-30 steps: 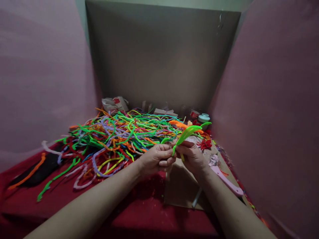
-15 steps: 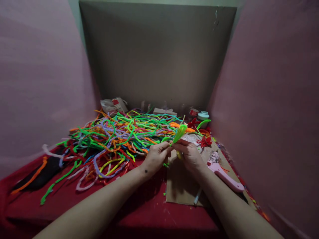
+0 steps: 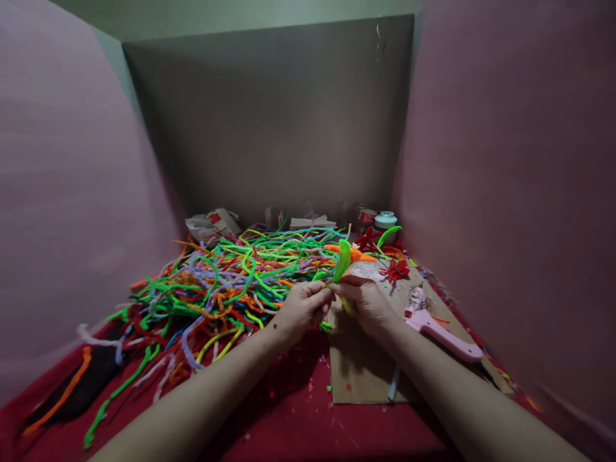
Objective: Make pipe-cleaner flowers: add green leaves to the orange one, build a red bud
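Both hands meeting at centre frame: left hand (image 3: 301,307) and right hand (image 3: 366,303), each grip pinched shut on the base of a folded lime-green fuzzy pipe cleaner (image 3: 342,260), its looped end standing upward, presumably so the fold can be twisted tight between the fingertips. Just below, a flat brown cardboard sheet (image 3: 366,372) on the red-covered counter (image 3: 298,430), likely a work mat. Left of centre, a tangled heap of multicoloured pipe cleaners (image 3: 226,269), within easy reach. Lower right, a pink plastic glue gun (image 3: 443,333). Compared with half a second earlier: loop more upright and narrower, hands barely moved, view tilted slightly upward.
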Tool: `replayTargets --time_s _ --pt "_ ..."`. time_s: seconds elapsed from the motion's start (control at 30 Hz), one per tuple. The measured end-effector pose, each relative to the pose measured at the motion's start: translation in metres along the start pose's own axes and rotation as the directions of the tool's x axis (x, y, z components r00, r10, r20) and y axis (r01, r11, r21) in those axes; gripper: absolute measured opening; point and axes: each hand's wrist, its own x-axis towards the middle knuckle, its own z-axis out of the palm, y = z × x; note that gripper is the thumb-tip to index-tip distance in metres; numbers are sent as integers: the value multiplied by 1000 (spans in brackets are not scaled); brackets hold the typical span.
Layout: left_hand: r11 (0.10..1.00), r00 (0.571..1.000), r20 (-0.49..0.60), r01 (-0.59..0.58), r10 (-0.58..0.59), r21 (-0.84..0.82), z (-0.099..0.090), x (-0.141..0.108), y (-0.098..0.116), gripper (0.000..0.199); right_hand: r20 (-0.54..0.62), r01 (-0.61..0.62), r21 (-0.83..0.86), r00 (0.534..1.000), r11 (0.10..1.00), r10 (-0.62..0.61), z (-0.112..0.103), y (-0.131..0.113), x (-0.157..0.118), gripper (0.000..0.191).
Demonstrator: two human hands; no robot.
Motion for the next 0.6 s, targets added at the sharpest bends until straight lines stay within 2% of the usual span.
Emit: replayTargets --time_s 0.07,0.17,0.4,0.6 --pt "979 997 69 56 -43 -196 -1 0 -5 29 11 -6 -24 1000 1000 6 0 -2 -1 14" --pt "934 990 130 93 -51 -346 -3 -1 -9 29 50 17 -61 999 998 -14 -1 -4 -2 18" --pt "864 980 193 146 -58 -481 -7 -6 -8 27 88 -12 -37 996 999 15 -2 -3 -1 15" --pt "772 935 349 270 -67 -575 -12 -11 -12 16 174 -119 43 979 992 110 0 -3 -5 14"
